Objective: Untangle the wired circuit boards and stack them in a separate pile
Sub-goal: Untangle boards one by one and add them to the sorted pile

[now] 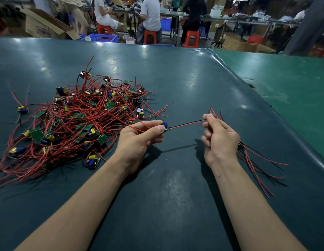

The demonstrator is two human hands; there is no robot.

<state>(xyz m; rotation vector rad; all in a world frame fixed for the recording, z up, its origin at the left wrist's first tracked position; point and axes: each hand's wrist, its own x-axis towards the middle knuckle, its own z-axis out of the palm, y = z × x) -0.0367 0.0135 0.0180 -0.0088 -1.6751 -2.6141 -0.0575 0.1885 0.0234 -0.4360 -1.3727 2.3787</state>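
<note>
Left hand (139, 136) pinches a small circuit board (165, 126) between thumb and forefinger, a firm narrow grip, while the right hand (219, 136) curls round its red and black leads (186, 124), drawn taut between the two. Good tension; I'd keep the pull gentle and level, so no solder joint tears. The tangled heap (81, 122) lies on the worktop (175, 78) just left of that board, one red strand crossing the left fingers. Sorted wires (255, 163) fan out behind the right wrist, the likely landing spot.
</note>
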